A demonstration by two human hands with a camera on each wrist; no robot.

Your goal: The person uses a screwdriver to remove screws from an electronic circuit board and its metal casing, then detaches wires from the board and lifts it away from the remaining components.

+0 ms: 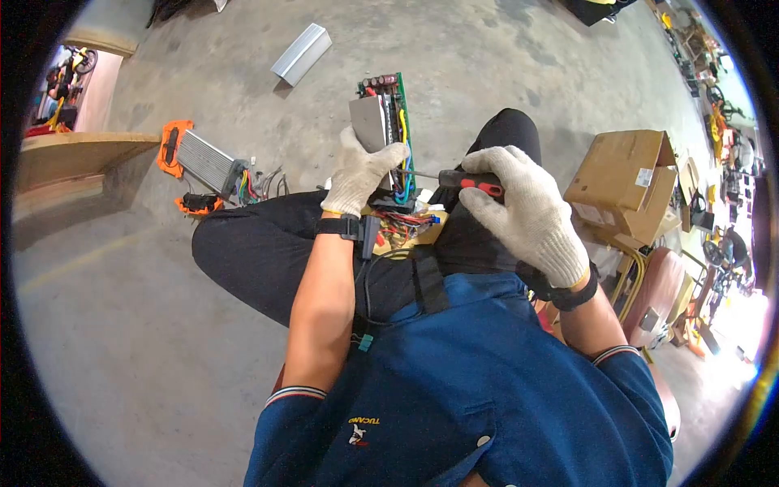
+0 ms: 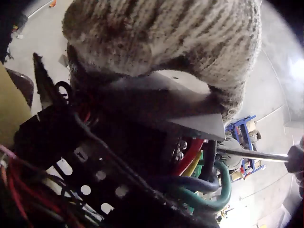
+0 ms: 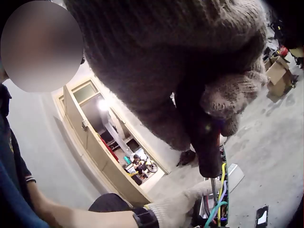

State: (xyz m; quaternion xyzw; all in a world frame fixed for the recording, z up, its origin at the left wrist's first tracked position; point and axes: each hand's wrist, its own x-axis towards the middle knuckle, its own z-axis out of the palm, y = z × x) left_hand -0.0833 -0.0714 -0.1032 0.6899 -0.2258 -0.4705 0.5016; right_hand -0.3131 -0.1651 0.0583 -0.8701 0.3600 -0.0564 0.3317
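Note:
The gloved left hand (image 1: 357, 172) grips a circuit board assembly (image 1: 403, 122) with a grey plate (image 1: 367, 122) and yellow and blue wires, upright between the legs. In the gloved right hand (image 1: 523, 203) is a screwdriver with a black and red handle (image 1: 479, 183). Its metal shaft (image 2: 256, 154) points left and reaches the assembly beside the thick wires; the tip's exact contact cannot be told. In the right wrist view the fingers wrap the black handle (image 3: 205, 147). Thin coloured wires (image 1: 398, 231) bunch below the assembly, near the lap.
On the floor lie a silver metal casing (image 1: 302, 53) beyond the assembly and, at the left, a finned unit (image 1: 207, 160) with orange end pieces (image 1: 172, 148) and wires. A cardboard box (image 1: 621, 183) stands at the right; a wooden ledge (image 1: 81, 150) juts in at the left.

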